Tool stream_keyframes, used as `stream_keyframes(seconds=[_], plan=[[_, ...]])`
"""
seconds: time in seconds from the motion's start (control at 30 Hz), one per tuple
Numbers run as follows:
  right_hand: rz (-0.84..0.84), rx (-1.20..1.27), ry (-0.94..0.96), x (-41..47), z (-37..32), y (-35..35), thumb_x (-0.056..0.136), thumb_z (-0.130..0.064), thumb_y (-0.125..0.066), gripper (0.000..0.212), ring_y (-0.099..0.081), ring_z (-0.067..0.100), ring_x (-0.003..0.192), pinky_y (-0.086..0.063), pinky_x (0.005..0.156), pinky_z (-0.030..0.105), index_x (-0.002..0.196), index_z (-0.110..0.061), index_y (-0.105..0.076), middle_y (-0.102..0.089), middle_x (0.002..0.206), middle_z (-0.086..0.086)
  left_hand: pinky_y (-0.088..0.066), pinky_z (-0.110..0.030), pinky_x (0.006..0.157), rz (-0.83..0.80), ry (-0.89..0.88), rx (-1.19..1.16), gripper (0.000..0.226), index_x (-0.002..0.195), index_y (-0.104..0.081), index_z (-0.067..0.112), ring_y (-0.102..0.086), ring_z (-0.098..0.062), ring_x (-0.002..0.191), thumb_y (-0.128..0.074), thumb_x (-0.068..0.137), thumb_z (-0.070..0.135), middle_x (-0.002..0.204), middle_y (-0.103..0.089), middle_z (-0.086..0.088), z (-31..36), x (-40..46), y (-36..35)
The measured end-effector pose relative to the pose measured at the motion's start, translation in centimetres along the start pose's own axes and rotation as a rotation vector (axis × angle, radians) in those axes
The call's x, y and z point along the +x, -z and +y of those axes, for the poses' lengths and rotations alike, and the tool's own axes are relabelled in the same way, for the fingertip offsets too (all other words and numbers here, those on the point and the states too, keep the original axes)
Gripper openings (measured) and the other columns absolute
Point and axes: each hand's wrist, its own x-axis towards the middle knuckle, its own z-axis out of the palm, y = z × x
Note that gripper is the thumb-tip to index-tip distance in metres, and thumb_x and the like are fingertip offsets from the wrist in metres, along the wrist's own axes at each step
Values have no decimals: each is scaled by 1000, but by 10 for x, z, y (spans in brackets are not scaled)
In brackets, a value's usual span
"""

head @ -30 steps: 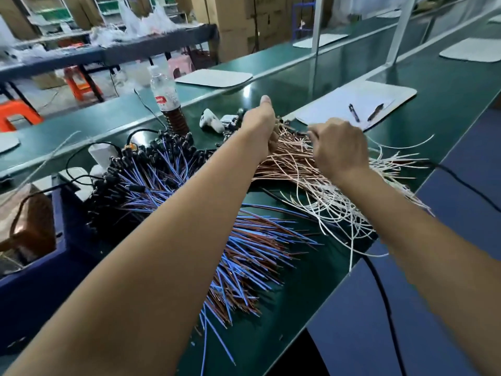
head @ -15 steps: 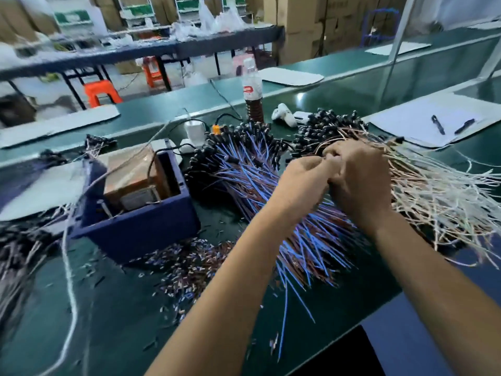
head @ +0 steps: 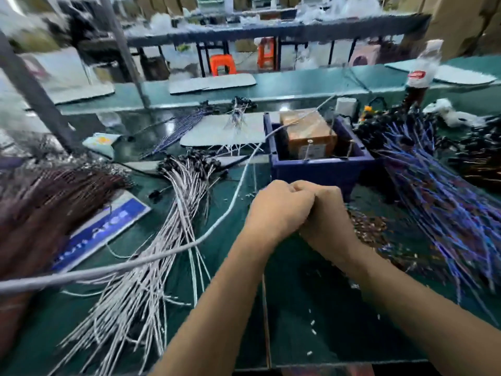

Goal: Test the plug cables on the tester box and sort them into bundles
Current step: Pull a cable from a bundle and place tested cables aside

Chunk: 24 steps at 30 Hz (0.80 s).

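Observation:
My left hand (head: 276, 210) and my right hand (head: 326, 215) meet knuckle to knuckle just in front of the tester box (head: 320, 165), a blue tray with an orange-brown block inside. Both have curled fingers. A thin brown plug cable (head: 265, 308) trails down from under them between my forearms; its plug is hidden in the hands. A fanned bundle of white cables with black plugs (head: 176, 226) lies to the left. A heap of blue and brown cables (head: 433, 202) lies to the right.
A thick grey cord (head: 222, 221) runs from the tester box to the lower left. A dark brown cable bundle (head: 40, 213) and a blue-and-white sign (head: 103, 232) lie at far left. Wire scraps (head: 366, 226) sit beside my right hand. A bottle (head: 418, 80) stands at back right.
Both hands came away from the brown-and-white pile at the right, closed together, and now sit in front of the tester box. My view has swung left.

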Motion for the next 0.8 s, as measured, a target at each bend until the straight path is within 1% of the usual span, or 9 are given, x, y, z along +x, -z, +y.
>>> stream_keyframes(seconds=[0.07, 0.13, 0.2, 0.27, 0.33, 0.4, 0.53, 0.67, 0.8], plan=[[-68, 82, -19, 4, -14, -20, 72, 17, -73, 19, -65, 22, 73, -47, 66, 31, 87, 4, -72, -72, 82, 20, -32, -29, 53, 80, 37, 112, 23, 68, -57, 16, -51, -20, 62, -48, 74, 36, 64, -56, 2, -9, 5, 19], [-156, 79, -23, 11, -34, -45, 75, 17, -63, 17, -63, 14, 66, -42, 58, 36, 77, 1, -70, -71, 73, 15, -33, -29, 54, 213, 80, 239, 27, 74, -57, 14, -54, -22, 64, -46, 64, 36, 72, -59, -2, -28, 15, 35], [-252, 170, -115, 23, -45, -66, 79, 11, -54, 28, -50, 0, 49, -35, 49, 28, 63, -11, -60, -61, 57, -2, -38, -29, 61, 345, 102, 403, 20, 74, -53, 13, -53, -26, 68, -52, 73, 33, 77, -60, -4, -42, 25, 43], [-327, 193, -257, 38, -52, -82, 88, 5, -50, 35, -48, 1, 33, -36, 39, 19, 60, -16, -54, -56, 45, -5, -47, -34, 70, 494, 123, 495, 18, 88, -65, 13, -60, -30, 81, -56, 84, 27, 87, -65, -9, -51, 39, 54], [-353, 197, -351, 48, -54, -95, 98, 0, -51, 32, -51, 0, 31, -39, 33, 16, 70, -14, -55, -59, 54, 1, -52, -41, 87, 544, 167, 561, 34, 114, -68, 10, -63, -36, 109, -56, 87, 26, 113, -67, -15, -65, 56, 66], [-317, 211, -374, 55, -56, -103, 100, -6, -53, 21, -55, 0, 35, -43, 35, 17, 81, -9, -58, -63, 66, 7, -48, -42, 95, 573, 171, 657, 41, 127, -61, 9, -52, -38, 123, -55, 90, 27, 129, -57, -19, -78, 69, 74], [-312, 218, -454, 59, -60, -104, 91, 0, -50, 23, -63, 22, 36, -45, 34, 25, 72, -9, -60, -66, 52, 15, -48, -42, 95, 590, 166, 742, 37, 132, -55, 10, -48, -35, 126, -55, 95, 15, 135, -50, -16, -91, 89, 81], [-318, 226, -471, 57, -61, -100, 88, 2, -43, 27, -63, 22, 35, -45, 34, 24, 68, -8, -59, -62, 44, 10, -48, -40, 93, 587, 143, 809, 32, 130, -56, 13, -48, -35, 124, -54, 98, 14, 134, -50, -17, -92, 97, 78], [-321, 256, -494, 57, -59, -98, 90, 1, -43, 29, -64, 22, 36, -47, 35, 25, 68, -8, -59, -61, 43, 7, -47, -40, 95, 572, 123, 823, 28, 125, -63, 18, -41, -35, 125, -66, 97, 23, 134, -41, -18, -90, 102, 75]])
